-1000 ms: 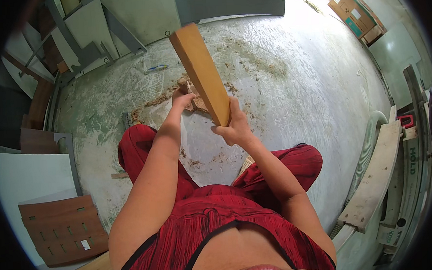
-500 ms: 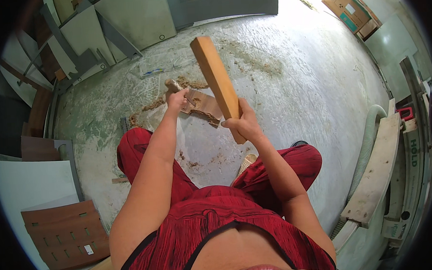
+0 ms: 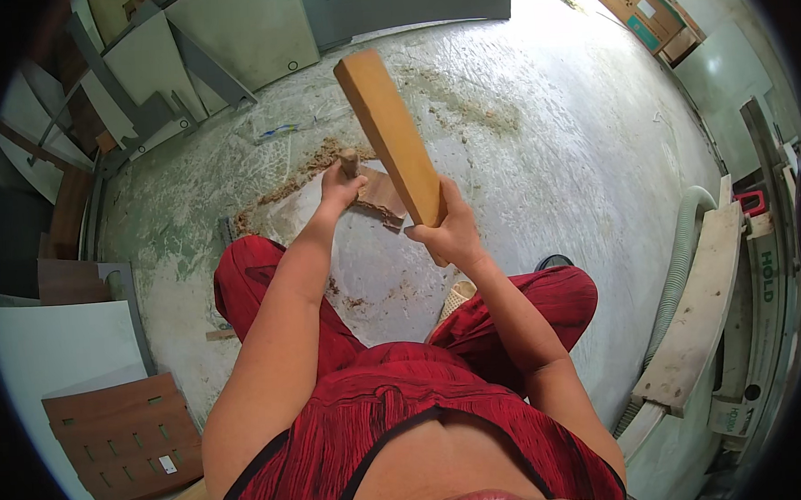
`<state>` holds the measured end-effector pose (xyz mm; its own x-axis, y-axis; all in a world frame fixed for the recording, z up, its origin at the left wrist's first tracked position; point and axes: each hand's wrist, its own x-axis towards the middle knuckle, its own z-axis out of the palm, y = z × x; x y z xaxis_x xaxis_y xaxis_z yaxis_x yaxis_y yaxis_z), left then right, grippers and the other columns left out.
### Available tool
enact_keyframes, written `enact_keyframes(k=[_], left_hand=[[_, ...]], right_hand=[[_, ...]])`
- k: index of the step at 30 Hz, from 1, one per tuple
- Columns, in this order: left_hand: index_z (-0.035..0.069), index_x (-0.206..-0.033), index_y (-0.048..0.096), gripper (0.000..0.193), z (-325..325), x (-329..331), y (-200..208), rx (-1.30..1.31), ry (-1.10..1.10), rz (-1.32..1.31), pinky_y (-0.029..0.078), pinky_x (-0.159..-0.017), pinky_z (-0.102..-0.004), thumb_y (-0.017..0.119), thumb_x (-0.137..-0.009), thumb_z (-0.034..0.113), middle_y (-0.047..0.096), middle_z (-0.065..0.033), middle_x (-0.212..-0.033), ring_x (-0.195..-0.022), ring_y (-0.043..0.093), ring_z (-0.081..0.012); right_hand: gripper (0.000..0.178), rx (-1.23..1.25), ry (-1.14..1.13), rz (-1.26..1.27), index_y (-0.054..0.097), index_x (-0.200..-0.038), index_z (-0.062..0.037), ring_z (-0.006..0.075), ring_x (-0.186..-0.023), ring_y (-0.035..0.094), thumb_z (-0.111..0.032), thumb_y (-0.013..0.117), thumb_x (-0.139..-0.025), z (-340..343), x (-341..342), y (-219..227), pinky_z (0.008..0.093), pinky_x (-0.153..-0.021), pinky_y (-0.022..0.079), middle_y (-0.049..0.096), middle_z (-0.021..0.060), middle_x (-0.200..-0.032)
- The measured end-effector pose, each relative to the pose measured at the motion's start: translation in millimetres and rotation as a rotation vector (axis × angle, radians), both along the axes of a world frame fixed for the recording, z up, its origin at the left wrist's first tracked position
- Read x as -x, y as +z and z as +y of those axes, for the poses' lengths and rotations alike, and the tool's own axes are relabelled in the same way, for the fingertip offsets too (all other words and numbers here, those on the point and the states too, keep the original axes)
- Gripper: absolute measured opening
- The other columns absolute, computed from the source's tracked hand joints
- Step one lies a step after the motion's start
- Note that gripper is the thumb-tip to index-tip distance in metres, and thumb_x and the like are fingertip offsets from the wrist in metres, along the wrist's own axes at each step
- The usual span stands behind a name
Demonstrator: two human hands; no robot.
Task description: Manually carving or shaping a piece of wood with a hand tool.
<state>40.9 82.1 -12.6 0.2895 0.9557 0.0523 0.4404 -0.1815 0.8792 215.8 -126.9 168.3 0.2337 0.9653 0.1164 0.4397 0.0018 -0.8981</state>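
Note:
My left hand [image 3: 339, 190] is closed round the wooden handle of a chisel [image 3: 349, 159], its butt end sticking up above my fist. The chisel's blade is hidden by the hand. Under it, a brown wood board [image 3: 382, 195] with a ragged, chipped near edge lies on the floor between my knees. My right hand [image 3: 454, 231] grips the lower end of a thick, square-cut wooden block [image 3: 386, 125]. The block is raised at a slant, its far end leaning left, and it covers part of the board from view.
Wood chips [image 3: 303, 174] lie scattered around the board on the worn concrete floor. Grey and white panels [image 3: 239, 42] lean at the far left. A slotted brown panel [image 3: 123, 441] lies at the near left. On the right are a ridged hose [image 3: 683, 264] and a pale plank [image 3: 694, 326].
My left hand has shifted slightly right, and the chisel handle stands more upright. Chips that lay on the board no longer show there. The wooden block has moved a little left and farther away.

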Motion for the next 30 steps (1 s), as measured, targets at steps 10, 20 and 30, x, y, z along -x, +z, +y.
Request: enact_keyframes(k=[10,20,30], left_hand=[[0.008,-0.089,0.067,0.015,-15,-19,-3,-0.211,-0.066,-0.090,0.051,-0.073,-0.0400,0.070,-0.075,0.011,0.067,-0.0122,-0.077,-0.079,0.066,-0.0323],[0.008,-0.101,0.064,0.026,-20,-16,13,0.079,-0.153,-0.220,0.051,-0.074,-0.0370,0.073,-0.078,0.014,0.068,-0.0104,-0.087,-0.083,0.066,-0.0319],[0.002,-0.078,0.068,0.027,21,31,-23,0.283,0.264,-0.115,0.050,-0.061,-0.0387,0.077,-0.066,0.024,0.068,-0.0125,-0.072,-0.067,0.067,-0.0265]], right_hand=[[0.073,0.299,0.090,-0.325,0.042,-0.124,-0.0079,0.0394,-0.085,0.064,-0.024,0.074,-0.060,-5,8,-17,0.0444,-0.075,0.051,0.063,0.0218,-0.090],[0.064,0.390,0.094,-0.315,0.043,-0.114,-0.0071,0.0420,-0.088,0.062,-0.026,0.073,-0.061,-5,-1,-28,0.0468,-0.077,0.048,0.063,0.0221,-0.093],[0.086,0.436,0.047,-0.200,0.044,-0.131,-0.0068,0.0372,-0.096,0.063,-0.028,0.078,-0.055,3,3,-20,0.0415,-0.085,0.048,0.065,0.0214,-0.101]])
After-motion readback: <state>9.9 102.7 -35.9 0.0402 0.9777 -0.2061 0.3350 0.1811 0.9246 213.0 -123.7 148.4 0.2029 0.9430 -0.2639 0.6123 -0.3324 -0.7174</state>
